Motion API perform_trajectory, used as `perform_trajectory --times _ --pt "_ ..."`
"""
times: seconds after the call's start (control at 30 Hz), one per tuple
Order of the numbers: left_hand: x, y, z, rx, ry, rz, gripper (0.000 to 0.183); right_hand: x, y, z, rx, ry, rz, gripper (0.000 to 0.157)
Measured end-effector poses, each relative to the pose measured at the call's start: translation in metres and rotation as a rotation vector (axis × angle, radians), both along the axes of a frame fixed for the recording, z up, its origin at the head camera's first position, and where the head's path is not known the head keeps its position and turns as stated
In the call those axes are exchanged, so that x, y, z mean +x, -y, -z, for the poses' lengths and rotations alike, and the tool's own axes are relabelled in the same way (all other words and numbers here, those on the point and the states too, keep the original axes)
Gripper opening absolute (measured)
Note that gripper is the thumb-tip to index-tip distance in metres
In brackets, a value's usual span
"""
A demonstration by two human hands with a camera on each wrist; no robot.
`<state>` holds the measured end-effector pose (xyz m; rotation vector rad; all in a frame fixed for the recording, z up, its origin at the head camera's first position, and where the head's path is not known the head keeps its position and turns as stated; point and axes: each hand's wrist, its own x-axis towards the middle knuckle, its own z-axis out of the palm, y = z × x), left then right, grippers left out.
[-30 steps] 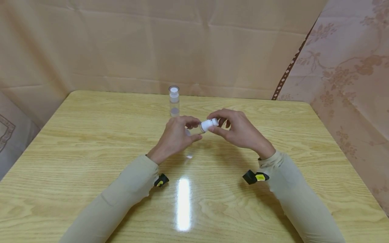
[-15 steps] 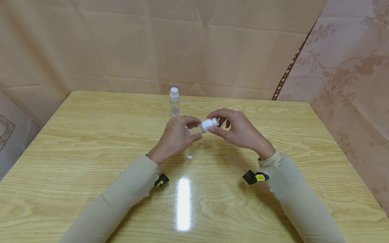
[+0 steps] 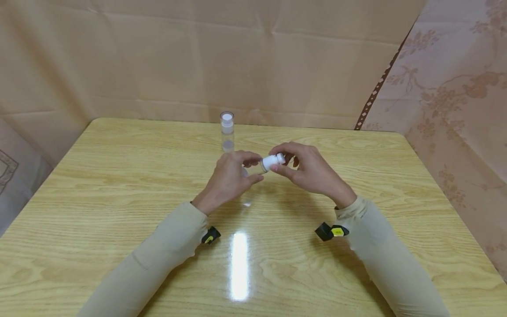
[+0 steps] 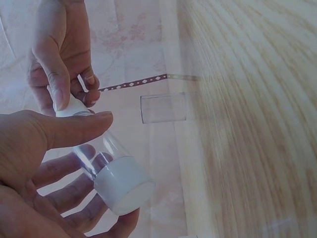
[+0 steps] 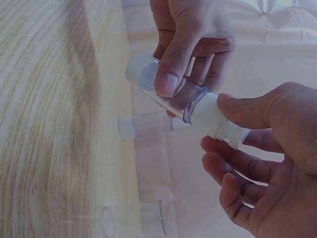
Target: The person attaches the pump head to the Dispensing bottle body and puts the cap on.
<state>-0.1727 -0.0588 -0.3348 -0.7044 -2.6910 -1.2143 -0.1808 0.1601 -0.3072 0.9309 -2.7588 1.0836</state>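
My left hand (image 3: 229, 176) holds a small clear pump bottle (image 4: 124, 183) by its see-through body, thumb on one side and fingers on the other. The bottle is tilted above the table, its white base toward the left and its white pump head (image 3: 271, 163) toward the right. Thumb and fingers of my right hand (image 3: 310, 169) pinch that pump head at its collar. In the right wrist view the collar (image 5: 205, 111) meets the clear body at a transparent ring, with the right thumb pressed on the white part.
Behind the hands, a second clear bottle (image 3: 227, 132) with a white pump top stands upright on the wood-grain table (image 3: 119, 176). A clear, hollow cap (image 5: 136, 218) stands to its right. Beige cloth (image 3: 178, 66) hangs behind the table, with patterned cloth (image 3: 459, 88) at the right.
My right hand and wrist have shifted very slightly left, the fingers still on the pump head. My left hand keeps its place on the bottle.
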Motion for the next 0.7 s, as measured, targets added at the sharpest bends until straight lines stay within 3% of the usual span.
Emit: perform_trajectory --times 0.33,0.7 --pt "-0.001 0.001 0.000 0.000 0.021 -0.022 0.036 -0.003 -0.009 -0.006 0.037 -0.012 0.017 0.041" --pt "-0.001 0.001 -0.002 0.011 0.068 -0.073 0.037 -0.009 -0.020 -0.007 0.113 -0.030 0.071 0.045"
